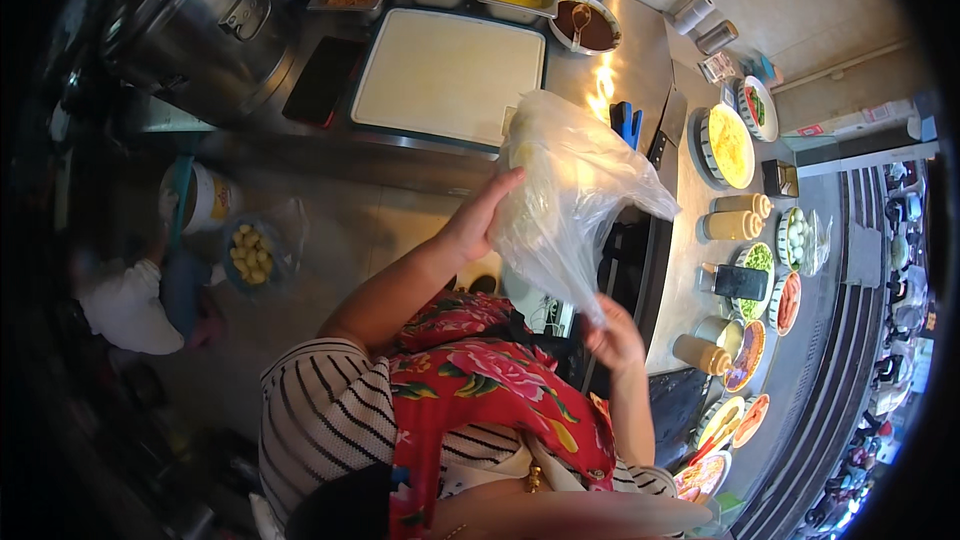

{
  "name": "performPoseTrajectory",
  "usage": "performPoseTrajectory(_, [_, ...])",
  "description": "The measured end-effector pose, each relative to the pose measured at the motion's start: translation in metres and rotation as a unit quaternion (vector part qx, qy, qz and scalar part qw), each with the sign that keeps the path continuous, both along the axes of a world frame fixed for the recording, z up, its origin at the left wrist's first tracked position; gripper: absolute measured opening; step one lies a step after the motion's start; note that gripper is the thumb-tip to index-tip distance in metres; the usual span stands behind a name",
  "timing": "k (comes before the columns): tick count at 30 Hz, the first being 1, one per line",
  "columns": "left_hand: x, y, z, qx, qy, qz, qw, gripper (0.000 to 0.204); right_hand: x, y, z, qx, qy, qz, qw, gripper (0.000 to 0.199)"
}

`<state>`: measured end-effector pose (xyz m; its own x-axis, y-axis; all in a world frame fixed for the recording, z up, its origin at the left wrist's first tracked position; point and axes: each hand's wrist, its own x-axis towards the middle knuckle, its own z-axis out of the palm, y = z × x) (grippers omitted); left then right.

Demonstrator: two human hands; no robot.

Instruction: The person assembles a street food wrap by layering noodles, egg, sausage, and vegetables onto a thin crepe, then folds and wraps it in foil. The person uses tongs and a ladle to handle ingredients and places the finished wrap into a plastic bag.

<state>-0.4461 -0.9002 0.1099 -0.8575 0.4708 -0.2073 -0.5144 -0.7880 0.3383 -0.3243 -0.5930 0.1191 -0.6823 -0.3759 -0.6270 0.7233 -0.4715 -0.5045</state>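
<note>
Clear plastic bag (572, 180), one only, was held in the air before the counter (642, 45), overlapping in view the near right corner of the cutting board: its left side was gripped by the left hand (485, 212), whose fingers were partly hidden, and its lower edge was pinched by the right hand (615, 338). On that counter, one steel pot (205, 35), one white cutting board (450, 75), three metal pans (520, 13) of food and one bowl (617, 40) of dark sauce were set out. Off to the right, three squeeze bottles (732, 226) were placed near the dishes of food.
</note>
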Motion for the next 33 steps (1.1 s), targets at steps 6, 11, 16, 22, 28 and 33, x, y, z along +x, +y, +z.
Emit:
performPoseTrajectory(6, [-0.050, -0.047, 0.004, -0.057, 0.072, -0.091, 0.992, 0.073, -0.226, -0.024, -0.002, 0.205, 0.398, -0.109, 0.888, 0.056])
performPoseTrajectory(11, [-0.103, -0.076, 0.026, -0.092, 0.101, -0.126, 0.983, 0.082, -0.290, -0.083, 0.058, 0.083, 0.247, 0.490, 0.832, 0.045])
performPoseTrajectory(16, [-0.158, -0.091, 0.029, -0.441, 0.179, -0.103, 0.873, 0.079, -0.349, -0.113, 0.171, 0.437, 0.501, 0.565, 0.489, 0.023])
performPoseTrajectory(22, [-0.222, -0.068, -0.003, -0.510, 0.456, -0.154, 0.713, 0.078, -0.472, -0.215, 0.079, 0.125, 0.665, 0.503, 0.538, 0.024])
performPoseTrajectory(28, [-0.242, -0.114, -0.067, -0.140, 0.091, -0.058, 0.984, 0.061, -0.416, -0.186, -0.014, 0.298, 0.286, 0.403, 0.817, 0.040])
performPoseTrajectory(33, [-0.264, -0.122, -0.137, -0.075, -0.078, 0.022, 0.994, 0.046, -0.415, -0.204, -0.064, 0.393, 0.344, 0.283, 0.805, 0.026])
